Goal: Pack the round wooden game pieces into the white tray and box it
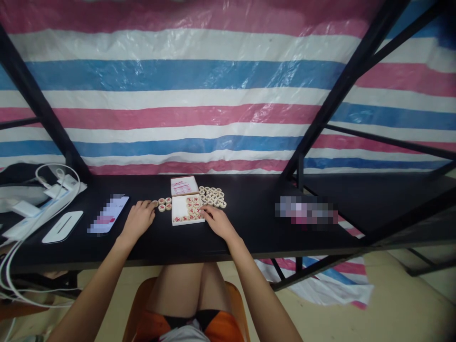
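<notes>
On black tabletop (245,232): open white rectangular box (179,207), round cream red-marked discs (193,210) inside. Left of box: left hand (138,217), fingertips at loose cream disc (155,203). At box's right edge: right hand (219,222). Hands apart; cannot tell grips.

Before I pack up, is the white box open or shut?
The white box is open: its lid is turned back, red-marked pieces showing inside.

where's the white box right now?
Head view, just left of centre: the white box sits open on the black table between the left hand and right hand, black-marked pieces at its right.
</notes>
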### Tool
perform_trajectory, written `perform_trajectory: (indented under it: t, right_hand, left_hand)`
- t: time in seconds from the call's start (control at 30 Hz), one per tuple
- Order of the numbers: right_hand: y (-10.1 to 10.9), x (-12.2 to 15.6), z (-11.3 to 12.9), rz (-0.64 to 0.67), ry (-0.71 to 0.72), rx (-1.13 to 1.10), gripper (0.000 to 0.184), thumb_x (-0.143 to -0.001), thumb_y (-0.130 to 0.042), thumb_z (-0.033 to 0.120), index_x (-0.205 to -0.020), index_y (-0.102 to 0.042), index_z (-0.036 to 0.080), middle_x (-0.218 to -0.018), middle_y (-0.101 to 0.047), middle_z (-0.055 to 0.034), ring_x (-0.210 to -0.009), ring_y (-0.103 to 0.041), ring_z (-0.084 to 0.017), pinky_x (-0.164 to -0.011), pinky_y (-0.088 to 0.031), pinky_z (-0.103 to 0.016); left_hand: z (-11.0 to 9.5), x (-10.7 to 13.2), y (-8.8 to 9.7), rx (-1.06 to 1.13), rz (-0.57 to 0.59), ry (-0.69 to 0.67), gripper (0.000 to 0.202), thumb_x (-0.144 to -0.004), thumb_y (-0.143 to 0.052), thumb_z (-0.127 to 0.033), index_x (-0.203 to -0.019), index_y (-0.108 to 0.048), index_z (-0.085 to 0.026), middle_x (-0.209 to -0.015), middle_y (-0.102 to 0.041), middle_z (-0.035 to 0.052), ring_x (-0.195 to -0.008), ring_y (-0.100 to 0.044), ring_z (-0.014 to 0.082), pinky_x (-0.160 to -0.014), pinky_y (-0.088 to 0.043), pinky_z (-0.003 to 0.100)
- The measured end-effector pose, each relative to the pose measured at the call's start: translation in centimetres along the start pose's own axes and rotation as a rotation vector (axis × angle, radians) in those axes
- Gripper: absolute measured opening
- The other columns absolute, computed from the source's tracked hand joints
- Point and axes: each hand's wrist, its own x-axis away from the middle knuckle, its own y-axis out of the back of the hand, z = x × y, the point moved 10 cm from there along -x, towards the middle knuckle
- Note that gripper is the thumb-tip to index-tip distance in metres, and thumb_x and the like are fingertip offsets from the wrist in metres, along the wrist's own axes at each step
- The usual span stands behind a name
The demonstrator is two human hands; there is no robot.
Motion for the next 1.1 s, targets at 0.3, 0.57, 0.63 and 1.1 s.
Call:
perform_trajectory:
  t: [0.3,0.57,0.63,1.1]
  right_hand:
    - [0.0,0.0,-0.1,-0.004,0.003,0.001,0.028,-0.090,-0.043,0.038,-0.104,-0.063,0.024,-0.088,-0.067,-0.0026,-0.082,-0.061,-0.016,-0.077,-0.044,-0.026]
    - [0.0,0.0,0.0,-0.001,-0.006,-0.004,0.028,-0.090,-0.043,0.038,-0.104,-0.063,0.024,-0.089,-0.067,-0.0029,-0.082,-0.062,-0.016,-0.077,-0.044,-0.027]
    - [-0.1,0.0,0.0,0.001,-0.006,-0.004,0.028,-0.090,-0.043,0.038,-0.104,-0.063,0.024,-0.089,-0.067,-0.0029,-0.082,-0.062,-0.016,-0.078,-0.044,-0.027]
    - [-0.2,-0.1,0.1,-0.008,0.019,-0.003,0.027,-0.091,-0.043,0.036,-0.103,-0.062,0.023,-0.089,-0.067,-0.0029,-0.081,-0.061,-0.015,-0.077,-0.043,-0.026]
  left_hand:
    - [0.0,0.0,-0.1,0.105,-0.034,-0.009,0.037,-0.084,-0.041,-0.019,-0.115,-0.061,-0.020,-0.112,-0.061,0.0120,-0.102,-0.054,0.0275,-0.089,-0.044,0.040]
    - [0.4,-0.1,-0.3,0.056,-0.035,0.019,0.044,-0.084,-0.043,-0.020,-0.127,-0.051,-0.017,-0.129,-0.050,0.0151,-0.111,-0.052,0.0295,-0.090,-0.044,0.040]
    - [0.6,-0.1,-0.2,0.077,-0.039,0.019,0.045,-0.083,-0.044,-0.020,-0.128,-0.050,-0.016,-0.130,-0.048,0.0163,-0.112,-0.051,0.0305,-0.089,-0.045,0.041]
    - [-10.2,-1.0,2.1,0.348,0.128,-0.334,0.030,-0.088,-0.046,-0.032,-0.107,-0.066,-0.022,-0.109,-0.063,0.0085,-0.103,-0.055,0.0241,-0.093,-0.039,0.037]
